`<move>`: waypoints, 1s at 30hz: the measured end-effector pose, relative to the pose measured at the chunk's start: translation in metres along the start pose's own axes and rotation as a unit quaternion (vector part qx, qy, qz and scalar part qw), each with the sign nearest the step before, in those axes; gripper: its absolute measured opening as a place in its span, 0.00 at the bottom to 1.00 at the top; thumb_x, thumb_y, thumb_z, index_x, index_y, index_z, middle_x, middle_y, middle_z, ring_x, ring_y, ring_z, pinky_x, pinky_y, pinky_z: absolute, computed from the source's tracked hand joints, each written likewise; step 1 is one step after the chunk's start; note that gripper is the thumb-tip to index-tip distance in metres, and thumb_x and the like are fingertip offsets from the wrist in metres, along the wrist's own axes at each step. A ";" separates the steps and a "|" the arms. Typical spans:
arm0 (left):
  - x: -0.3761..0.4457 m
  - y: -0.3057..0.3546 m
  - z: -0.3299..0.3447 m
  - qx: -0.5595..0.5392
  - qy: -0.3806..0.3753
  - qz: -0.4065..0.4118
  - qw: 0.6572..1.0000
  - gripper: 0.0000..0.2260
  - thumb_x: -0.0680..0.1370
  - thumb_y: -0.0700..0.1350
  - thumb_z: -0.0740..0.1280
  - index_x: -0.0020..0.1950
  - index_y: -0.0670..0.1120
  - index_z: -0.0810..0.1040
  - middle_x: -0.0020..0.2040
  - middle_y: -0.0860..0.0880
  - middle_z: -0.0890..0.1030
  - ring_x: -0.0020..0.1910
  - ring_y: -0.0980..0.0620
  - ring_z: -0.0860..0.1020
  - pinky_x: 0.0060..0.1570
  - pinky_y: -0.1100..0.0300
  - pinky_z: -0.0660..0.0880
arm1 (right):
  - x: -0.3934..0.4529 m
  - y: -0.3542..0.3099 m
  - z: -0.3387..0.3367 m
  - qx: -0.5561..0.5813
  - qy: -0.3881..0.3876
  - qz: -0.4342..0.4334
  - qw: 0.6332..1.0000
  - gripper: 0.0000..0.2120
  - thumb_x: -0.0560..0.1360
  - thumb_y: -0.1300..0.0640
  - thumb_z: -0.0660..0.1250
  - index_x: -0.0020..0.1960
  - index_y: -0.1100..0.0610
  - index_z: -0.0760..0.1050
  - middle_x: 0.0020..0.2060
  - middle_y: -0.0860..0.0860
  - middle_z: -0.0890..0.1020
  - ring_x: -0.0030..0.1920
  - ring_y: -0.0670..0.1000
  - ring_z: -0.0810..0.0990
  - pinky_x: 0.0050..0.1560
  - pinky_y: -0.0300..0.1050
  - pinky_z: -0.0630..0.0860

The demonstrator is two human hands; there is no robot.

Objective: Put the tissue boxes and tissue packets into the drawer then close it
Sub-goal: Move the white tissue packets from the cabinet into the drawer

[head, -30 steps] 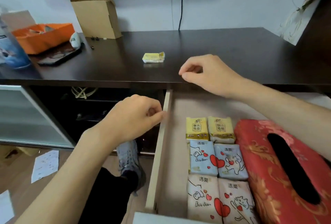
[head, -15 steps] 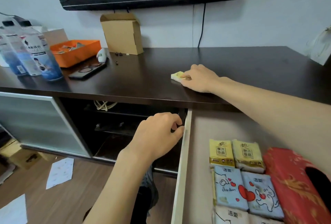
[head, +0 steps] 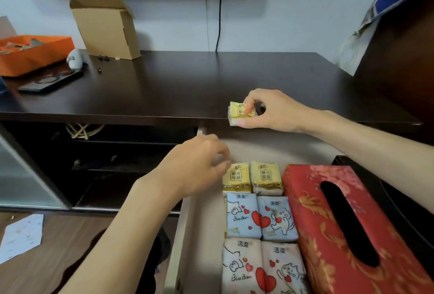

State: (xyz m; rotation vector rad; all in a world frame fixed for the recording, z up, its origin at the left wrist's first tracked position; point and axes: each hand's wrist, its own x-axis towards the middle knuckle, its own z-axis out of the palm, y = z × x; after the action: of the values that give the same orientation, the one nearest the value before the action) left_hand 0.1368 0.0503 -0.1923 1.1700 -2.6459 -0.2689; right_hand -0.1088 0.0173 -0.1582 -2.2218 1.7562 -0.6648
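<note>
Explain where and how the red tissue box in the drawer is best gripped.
Probably the red tissue box across its two long sides, from above. It lies flat, slot up, so the top is clear. Packets sit close on its left, so a hand may need to work fingers in there or take its ends instead.

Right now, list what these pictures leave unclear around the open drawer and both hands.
All in the head view:
- Drawer: front cut off by the bottom edge, back hidden under the tabletop.
- Black box: mostly hidden behind the red tissue box and the right forearm.
- Left hand: fingertips motion-blurred, contact with anything unclear.
- Yellow packet in the right hand: print too small to read.
</note>
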 end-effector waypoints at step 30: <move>0.024 0.018 0.030 -0.018 -0.149 -0.030 0.988 0.19 0.78 0.54 0.70 0.65 0.46 0.76 0.59 0.48 0.81 0.56 0.48 0.78 0.55 0.51 0.76 | -0.063 0.013 0.027 0.030 -0.279 0.088 0.956 0.17 0.77 0.60 0.74 0.64 0.48 0.82 0.54 0.49 0.87 0.57 0.56 0.85 0.61 0.62 0.80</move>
State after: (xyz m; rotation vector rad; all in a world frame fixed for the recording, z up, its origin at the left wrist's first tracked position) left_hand 0.1000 0.0466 -0.2132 1.2875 -2.8460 -0.5387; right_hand -0.1186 0.0717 -0.2005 -1.9237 1.5781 -0.0357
